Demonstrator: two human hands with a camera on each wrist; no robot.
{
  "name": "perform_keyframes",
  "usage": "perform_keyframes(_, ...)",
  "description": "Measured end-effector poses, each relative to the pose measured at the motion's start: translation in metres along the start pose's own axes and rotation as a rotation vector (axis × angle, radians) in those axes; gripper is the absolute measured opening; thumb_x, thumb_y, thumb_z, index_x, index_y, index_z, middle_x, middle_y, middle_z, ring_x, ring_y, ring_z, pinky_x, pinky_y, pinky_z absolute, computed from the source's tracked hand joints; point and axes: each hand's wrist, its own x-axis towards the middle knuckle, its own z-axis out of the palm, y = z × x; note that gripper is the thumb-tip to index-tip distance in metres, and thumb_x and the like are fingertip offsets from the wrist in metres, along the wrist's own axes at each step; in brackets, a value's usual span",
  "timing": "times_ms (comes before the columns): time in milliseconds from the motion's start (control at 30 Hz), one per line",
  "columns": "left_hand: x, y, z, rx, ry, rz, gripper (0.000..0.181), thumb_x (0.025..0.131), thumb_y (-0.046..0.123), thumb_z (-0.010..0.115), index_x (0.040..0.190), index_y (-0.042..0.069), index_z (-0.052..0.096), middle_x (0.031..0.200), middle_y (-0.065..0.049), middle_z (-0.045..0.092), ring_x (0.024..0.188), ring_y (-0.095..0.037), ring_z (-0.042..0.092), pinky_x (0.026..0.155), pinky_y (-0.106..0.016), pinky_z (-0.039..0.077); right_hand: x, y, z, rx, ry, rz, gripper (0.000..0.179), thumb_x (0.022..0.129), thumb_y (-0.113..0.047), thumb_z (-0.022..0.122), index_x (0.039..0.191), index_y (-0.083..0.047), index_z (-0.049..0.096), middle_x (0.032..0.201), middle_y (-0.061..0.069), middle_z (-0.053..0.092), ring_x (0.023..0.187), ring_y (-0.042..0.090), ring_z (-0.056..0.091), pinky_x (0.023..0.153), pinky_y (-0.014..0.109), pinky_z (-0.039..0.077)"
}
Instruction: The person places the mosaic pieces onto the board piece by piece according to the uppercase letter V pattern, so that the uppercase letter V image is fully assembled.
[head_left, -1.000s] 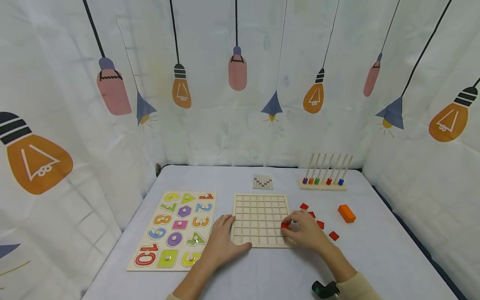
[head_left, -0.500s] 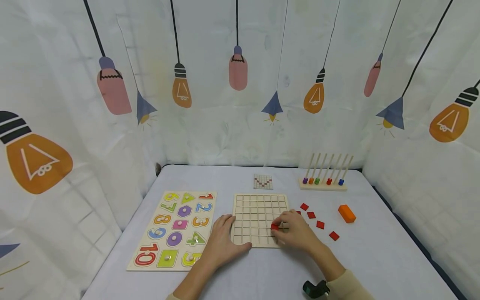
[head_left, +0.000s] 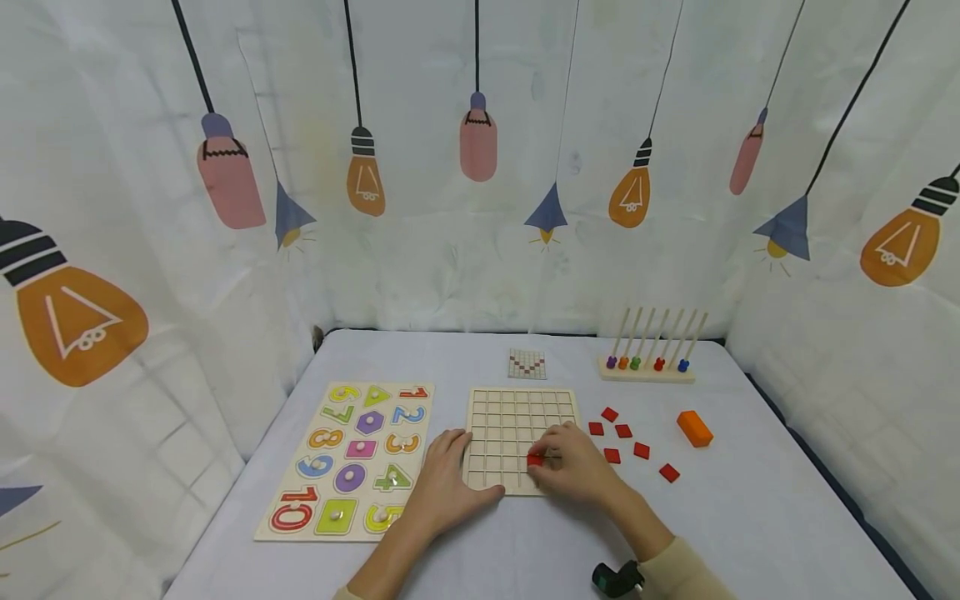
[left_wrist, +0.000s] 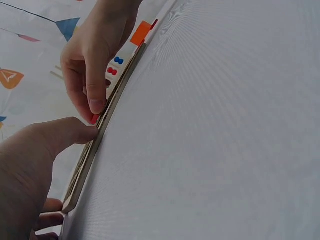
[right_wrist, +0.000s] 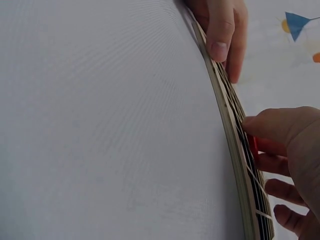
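In the head view a wooden grid board (head_left: 516, 410) lies flat on the white table. My right hand (head_left: 576, 468) pinches a small red square tile (head_left: 534, 460) between thumb and fingers, low over the board's front rows. Red also shows between those fingers (right_wrist: 272, 162) in the right wrist view. My left hand (head_left: 454, 482) rests spread at the board's front left corner, fingers along the left edge and thumb on the front edge. The left wrist view shows that thumb (left_wrist: 75, 131) on the board's rim. Part of the grid is hidden behind my right hand.
Several red tiles (head_left: 612, 456) lie loose right of the board, with an orange block (head_left: 695, 428) beyond. A number-and-shape puzzle board (head_left: 390, 404) is at left. Behind are a small pattern card (head_left: 527, 364) and a peg stand (head_left: 647, 375) with coloured beads.
My right hand has slid left over the grid with the red tile, from the board's right edge toward its middle. Tiles it covered now show. My left hand has stayed in place.
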Motion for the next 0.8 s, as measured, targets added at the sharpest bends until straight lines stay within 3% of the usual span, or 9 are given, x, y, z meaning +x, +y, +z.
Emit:
perform_keyframes(167, 0.0007, 0.0004, 0.0007, -0.001, -0.005, -0.007, 0.109, 0.072, 0.063, 0.095, 0.157, 0.005, 0.060, 0.160, -0.012, 0.057, 0.156, -0.038, 0.047, 0.130, -0.058, 0.043, 0.0047, -0.0008, 0.0046, -0.019, -0.011, -0.032, 0.015, 0.092, -0.033, 0.092, 0.104, -0.030, 0.085, 0.104, -0.019, 0.073, 0.100, 0.007, 0.057, 0.089, 0.034, 0.055)
perform_keyframes(533, 0.0010, 0.0016, 0.0003, 0.011, -0.009, -0.009, 0.107, 0.071, 0.062, 0.095, 0.156, 0.005, 0.061, 0.160, -0.013, 0.058, 0.155, -0.039, 0.048, 0.128, -0.060, 0.045, 0.0063, -0.0031, 0.0081, -0.025, -0.027, -0.006, 0.015, 0.092, -0.032, 0.093, 0.105, -0.029, 0.086, 0.101, -0.018, 0.070, 0.097, 0.007, 0.052, 0.078, 0.026, 0.047)
perform_keyframes(800, 0.0012, 0.0010, -0.0004, 0.009, -0.004, -0.012, 0.108, 0.072, 0.062, 0.095, 0.156, 0.005, 0.061, 0.160, -0.013, 0.058, 0.155, -0.038, 0.048, 0.128, -0.059, 0.045, 0.0050, -0.0059, 0.0066, -0.007, -0.028, -0.013, 0.016, 0.092, -0.031, 0.093, 0.106, -0.028, 0.086, 0.102, -0.017, 0.070, 0.097, 0.007, 0.053, 0.078, 0.025, 0.048)
